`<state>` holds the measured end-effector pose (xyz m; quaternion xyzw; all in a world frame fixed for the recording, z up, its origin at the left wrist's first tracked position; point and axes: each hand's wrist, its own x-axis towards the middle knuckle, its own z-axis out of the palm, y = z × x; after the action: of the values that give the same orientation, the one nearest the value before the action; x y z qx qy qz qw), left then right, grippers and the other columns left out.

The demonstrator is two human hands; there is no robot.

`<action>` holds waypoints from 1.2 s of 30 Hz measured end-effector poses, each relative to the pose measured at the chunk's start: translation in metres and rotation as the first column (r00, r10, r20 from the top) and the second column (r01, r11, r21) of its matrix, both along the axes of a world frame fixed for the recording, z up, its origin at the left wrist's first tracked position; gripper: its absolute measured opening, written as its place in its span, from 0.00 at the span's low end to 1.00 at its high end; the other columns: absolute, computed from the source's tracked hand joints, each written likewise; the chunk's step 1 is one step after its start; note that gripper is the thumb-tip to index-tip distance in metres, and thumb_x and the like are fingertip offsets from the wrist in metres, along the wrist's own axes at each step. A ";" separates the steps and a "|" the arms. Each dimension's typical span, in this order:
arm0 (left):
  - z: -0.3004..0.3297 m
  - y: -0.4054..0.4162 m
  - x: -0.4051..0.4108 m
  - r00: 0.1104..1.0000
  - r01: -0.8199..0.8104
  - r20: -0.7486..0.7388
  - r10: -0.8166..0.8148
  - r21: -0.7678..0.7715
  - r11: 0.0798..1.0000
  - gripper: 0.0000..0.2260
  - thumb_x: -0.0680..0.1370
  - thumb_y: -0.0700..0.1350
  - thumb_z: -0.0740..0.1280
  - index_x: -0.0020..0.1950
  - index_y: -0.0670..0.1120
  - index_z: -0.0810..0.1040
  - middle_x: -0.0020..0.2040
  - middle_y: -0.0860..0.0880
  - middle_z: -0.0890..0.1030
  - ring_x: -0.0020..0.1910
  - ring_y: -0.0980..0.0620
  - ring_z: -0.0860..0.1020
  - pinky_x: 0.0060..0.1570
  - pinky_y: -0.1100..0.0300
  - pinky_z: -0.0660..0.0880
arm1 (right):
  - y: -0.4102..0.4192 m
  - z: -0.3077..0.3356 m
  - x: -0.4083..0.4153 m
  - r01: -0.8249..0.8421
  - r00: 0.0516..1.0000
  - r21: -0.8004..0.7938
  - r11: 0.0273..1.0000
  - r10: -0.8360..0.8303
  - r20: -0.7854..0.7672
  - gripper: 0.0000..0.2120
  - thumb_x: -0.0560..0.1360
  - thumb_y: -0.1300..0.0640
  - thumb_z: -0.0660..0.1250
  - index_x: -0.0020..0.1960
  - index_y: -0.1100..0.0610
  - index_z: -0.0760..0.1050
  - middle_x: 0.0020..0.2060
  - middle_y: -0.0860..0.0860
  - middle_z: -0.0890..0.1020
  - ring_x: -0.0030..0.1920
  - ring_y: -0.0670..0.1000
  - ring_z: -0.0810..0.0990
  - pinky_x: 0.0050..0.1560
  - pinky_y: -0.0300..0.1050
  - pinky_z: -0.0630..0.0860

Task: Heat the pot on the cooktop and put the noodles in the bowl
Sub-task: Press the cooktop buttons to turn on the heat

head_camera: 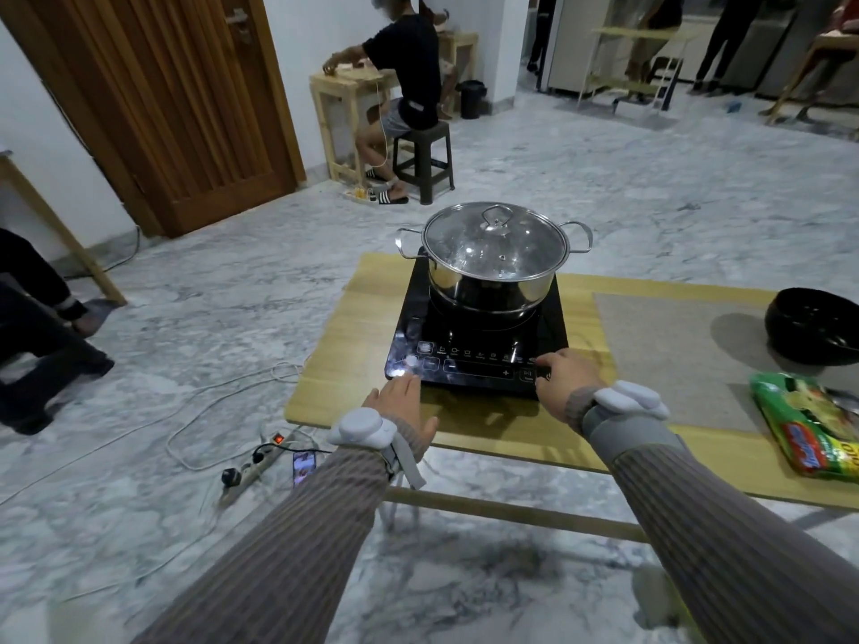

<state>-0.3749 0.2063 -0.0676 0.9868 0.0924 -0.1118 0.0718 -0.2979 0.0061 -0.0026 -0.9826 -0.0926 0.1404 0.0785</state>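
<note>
A steel pot (483, 285) with a glass lid (495, 241) stands on a black induction cooktop (418, 327) on a low wooden table (353, 327). My right hand (564, 381) rests on the cooktop's front right corner, fingers on the control strip near the power button. My left hand (399, 406) lies flat and open on the table, fingertips touching the cooktop's front left edge. A black bowl (813, 325) sits at the far right on a grey mat (664, 346). A green noodle packet (809, 422) lies near the table's right front edge.
A power strip (260, 462) with cables and a phone (304, 468) lie on the marble floor left of the table. A person sits on a stool (423, 160) at a small wooden table behind. Another person's legs are at the far left.
</note>
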 end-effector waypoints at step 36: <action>-0.065 -0.021 -0.004 0.999 0.031 -0.032 -0.032 -0.028 0.999 0.29 0.78 0.56 0.57 0.73 0.43 0.56 0.77 0.46 0.54 0.75 0.45 0.54 0.74 0.47 0.55 | -0.013 -0.060 0.003 0.231 0.955 0.037 0.972 -0.234 0.182 0.32 0.71 0.71 0.56 0.68 0.44 0.68 0.60 0.55 0.68 0.62 0.58 0.64 0.60 0.51 0.68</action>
<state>-0.3792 0.1856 -0.1322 0.9852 0.0765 -0.1299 0.0820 -0.2944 -0.0068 -0.0629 -0.9948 0.0155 0.0375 0.0931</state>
